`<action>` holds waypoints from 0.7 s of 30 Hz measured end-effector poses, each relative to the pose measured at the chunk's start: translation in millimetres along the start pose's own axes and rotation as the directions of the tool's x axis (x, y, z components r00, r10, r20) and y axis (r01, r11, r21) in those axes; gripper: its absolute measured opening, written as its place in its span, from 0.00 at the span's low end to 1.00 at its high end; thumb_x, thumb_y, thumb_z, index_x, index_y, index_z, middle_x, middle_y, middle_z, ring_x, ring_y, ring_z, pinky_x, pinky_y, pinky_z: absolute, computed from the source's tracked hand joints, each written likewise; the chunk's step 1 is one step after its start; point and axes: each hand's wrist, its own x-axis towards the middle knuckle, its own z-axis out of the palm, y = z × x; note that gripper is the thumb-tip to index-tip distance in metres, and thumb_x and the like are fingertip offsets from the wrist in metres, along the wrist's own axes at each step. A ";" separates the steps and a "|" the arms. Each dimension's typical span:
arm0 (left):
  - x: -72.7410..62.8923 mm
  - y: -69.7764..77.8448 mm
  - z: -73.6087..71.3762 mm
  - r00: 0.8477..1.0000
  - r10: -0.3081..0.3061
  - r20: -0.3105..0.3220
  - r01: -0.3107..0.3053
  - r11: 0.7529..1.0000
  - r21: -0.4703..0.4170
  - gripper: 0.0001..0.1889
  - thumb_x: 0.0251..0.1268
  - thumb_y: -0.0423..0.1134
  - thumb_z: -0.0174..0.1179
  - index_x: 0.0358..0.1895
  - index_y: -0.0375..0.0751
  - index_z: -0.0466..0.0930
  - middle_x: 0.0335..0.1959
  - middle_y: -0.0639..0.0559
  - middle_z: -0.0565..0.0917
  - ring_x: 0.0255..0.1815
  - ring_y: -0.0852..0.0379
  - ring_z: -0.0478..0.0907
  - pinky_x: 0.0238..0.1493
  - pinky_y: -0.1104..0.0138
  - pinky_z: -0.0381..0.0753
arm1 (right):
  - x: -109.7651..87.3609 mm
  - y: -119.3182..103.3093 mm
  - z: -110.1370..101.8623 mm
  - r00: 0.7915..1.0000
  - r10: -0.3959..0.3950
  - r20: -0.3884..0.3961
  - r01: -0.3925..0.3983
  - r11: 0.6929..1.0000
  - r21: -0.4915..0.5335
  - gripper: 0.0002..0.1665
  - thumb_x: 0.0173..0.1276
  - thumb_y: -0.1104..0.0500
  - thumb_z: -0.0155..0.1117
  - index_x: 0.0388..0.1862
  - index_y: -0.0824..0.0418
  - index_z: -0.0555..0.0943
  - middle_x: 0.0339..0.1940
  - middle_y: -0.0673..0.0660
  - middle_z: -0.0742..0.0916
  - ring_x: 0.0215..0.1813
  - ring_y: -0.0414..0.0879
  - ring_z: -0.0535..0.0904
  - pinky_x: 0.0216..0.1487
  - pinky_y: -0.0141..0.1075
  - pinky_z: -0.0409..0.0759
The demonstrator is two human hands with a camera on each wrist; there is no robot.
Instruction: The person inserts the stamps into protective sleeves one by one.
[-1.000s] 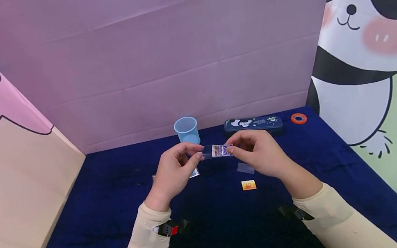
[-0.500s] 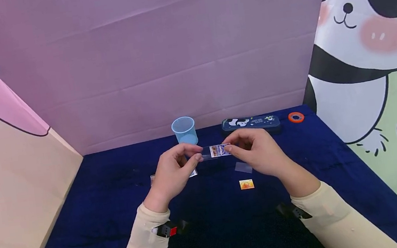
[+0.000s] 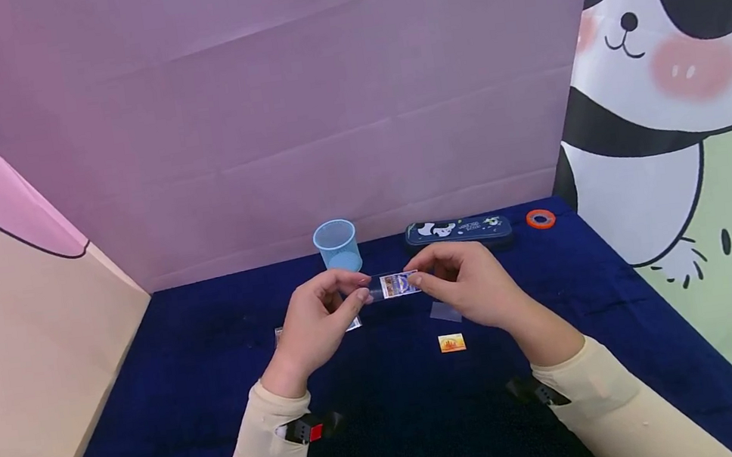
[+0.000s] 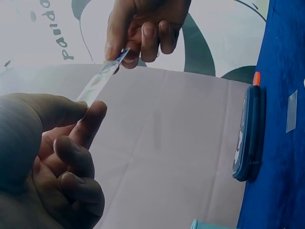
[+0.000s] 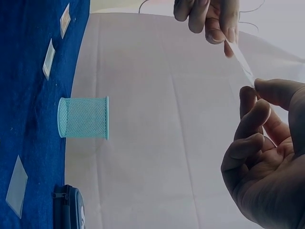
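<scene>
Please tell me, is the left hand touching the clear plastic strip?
Touching. The left wrist view shows it plainly: the left hand pinches one end of the clear plastic strip between thumb and forefinger.

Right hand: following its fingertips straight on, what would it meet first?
Probably the left hand, which pinches the other end of the small strip that the right hand holds; depth is hard to judge.

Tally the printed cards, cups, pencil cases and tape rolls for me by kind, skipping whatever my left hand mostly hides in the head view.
Printed cards: 2 (the held card and the yellow card)
Cups: 1 (the light blue cup)
Pencil cases: 1 (the dark blue pencil case)
Tape rolls: 1 (the orange tape roll)
Total: 5
</scene>
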 end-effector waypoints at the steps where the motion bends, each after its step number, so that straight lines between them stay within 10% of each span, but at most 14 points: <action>1: -0.9 -1.1 -0.3 1.000 -0.001 0.001 0.001 1.000 -0.004 0.08 0.75 0.37 0.66 0.53 0.48 0.88 0.35 0.56 0.87 0.23 0.54 0.69 0.23 0.67 0.68 | 0.0 0.2 0.4 1.000 0.002 0.000 -0.002 1.000 -0.001 0.06 0.75 0.56 0.70 0.49 0.52 0.89 0.29 0.53 0.82 0.24 0.49 0.72 0.22 0.36 0.71; 21: -0.4 -4.3 6.1 1.000 -0.005 0.006 0.006 0.998 -0.058 0.09 0.76 0.37 0.65 0.54 0.44 0.87 0.37 0.50 0.88 0.23 0.55 0.70 0.24 0.68 0.69 | -0.2 1.2 -0.1 1.000 0.020 0.007 -0.020 1.000 0.001 0.05 0.76 0.57 0.68 0.47 0.53 0.88 0.29 0.53 0.83 0.24 0.50 0.74 0.20 0.37 0.73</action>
